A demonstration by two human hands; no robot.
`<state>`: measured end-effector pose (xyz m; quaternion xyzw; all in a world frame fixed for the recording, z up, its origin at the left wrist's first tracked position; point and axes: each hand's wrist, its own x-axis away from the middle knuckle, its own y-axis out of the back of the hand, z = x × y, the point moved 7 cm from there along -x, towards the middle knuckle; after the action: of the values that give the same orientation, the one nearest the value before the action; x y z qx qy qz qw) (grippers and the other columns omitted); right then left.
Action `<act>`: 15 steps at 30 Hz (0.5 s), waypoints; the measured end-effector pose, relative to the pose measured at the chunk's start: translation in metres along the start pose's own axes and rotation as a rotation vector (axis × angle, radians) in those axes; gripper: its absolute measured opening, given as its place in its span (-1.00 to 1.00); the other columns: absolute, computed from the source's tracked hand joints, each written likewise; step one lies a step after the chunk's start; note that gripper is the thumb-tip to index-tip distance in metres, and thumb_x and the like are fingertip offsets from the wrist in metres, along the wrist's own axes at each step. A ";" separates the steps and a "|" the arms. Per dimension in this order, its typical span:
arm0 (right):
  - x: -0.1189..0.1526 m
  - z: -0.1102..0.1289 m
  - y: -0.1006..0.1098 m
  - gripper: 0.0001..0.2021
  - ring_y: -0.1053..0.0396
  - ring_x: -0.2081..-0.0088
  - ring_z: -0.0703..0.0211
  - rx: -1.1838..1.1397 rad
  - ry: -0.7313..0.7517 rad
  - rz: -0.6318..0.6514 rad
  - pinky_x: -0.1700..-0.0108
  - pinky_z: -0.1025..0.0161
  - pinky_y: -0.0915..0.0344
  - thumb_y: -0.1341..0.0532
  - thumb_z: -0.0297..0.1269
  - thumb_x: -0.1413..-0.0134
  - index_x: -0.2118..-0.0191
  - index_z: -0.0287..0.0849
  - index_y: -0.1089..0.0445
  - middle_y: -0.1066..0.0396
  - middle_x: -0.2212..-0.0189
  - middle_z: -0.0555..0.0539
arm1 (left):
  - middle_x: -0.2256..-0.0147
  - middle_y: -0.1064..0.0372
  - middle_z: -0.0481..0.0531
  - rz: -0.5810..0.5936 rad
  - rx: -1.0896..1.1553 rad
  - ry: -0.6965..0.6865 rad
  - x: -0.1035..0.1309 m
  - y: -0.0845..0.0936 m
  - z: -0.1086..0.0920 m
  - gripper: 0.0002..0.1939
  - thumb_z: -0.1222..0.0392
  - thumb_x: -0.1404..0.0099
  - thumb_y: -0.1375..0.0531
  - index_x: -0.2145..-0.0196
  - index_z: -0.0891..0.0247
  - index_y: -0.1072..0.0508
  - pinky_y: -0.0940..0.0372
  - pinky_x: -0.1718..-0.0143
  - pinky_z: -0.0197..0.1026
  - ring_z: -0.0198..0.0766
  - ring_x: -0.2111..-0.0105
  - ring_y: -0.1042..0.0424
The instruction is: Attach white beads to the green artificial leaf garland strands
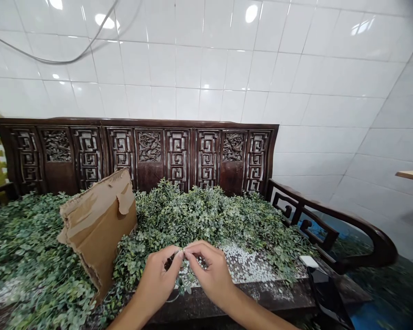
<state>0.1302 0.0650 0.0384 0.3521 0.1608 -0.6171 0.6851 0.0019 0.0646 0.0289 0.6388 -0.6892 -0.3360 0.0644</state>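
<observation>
My left hand (161, 274) and my right hand (209, 269) meet at the fingertips, just above the front edge of the bench seat. Each one is closed in a pinch of thumb and forefinger. A small green leafy sprig (186, 280) hangs below the joined fingertips, its thin stem curving down between the hands. The exact spot where the fingers grip is too small to make out. Behind the hands spreads a heap of similar green leafy sprigs (196, 211), and small white pieces (249, 268) lie scattered on the seat to the right.
A torn cardboard piece (103, 224) stands tilted among the sprigs at left. The dark carved wooden backrest (151, 176) runs along a white tiled wall, with a curved armrest (351, 224) at right. A black phone (326, 293) and a white block (309, 261) lie near the right front edge.
</observation>
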 end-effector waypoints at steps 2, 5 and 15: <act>0.000 -0.002 -0.001 -0.86 -0.46 0.30 0.16 0.007 -0.022 -0.018 0.22 0.26 -0.38 -0.16 -0.41 -0.15 0.34 -0.16 -0.48 -0.51 0.37 -0.09 | 0.60 -0.10 -0.13 0.010 0.013 0.002 0.000 -0.001 0.000 -0.61 0.00 -0.35 0.03 0.55 0.24 -0.28 0.03 0.51 -0.31 -0.33 0.54 -0.10; -0.001 -0.001 -0.001 -0.85 -0.46 0.29 0.15 0.021 -0.023 -0.006 0.21 0.25 -0.38 -0.15 -0.39 -0.16 0.34 -0.15 -0.48 -0.51 0.36 -0.10 | 0.60 -0.11 -0.12 0.023 0.035 0.012 0.000 -0.002 0.001 -0.60 -0.02 -0.35 0.04 0.54 0.24 -0.30 0.01 0.51 -0.31 -0.32 0.53 -0.11; -0.006 0.000 0.000 -0.85 -0.45 0.28 0.16 0.032 0.001 0.070 0.21 0.27 -0.35 -0.15 -0.38 -0.18 0.30 -0.15 -0.48 -0.51 0.35 -0.08 | 0.56 -0.16 -0.12 0.100 0.093 0.047 -0.001 -0.001 0.005 -0.62 -0.03 -0.35 0.03 0.51 0.23 -0.29 -0.08 0.47 -0.30 -0.29 0.51 -0.18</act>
<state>0.1288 0.0701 0.0422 0.3687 0.1389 -0.5948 0.7007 0.0002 0.0672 0.0255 0.6137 -0.7332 -0.2849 0.0676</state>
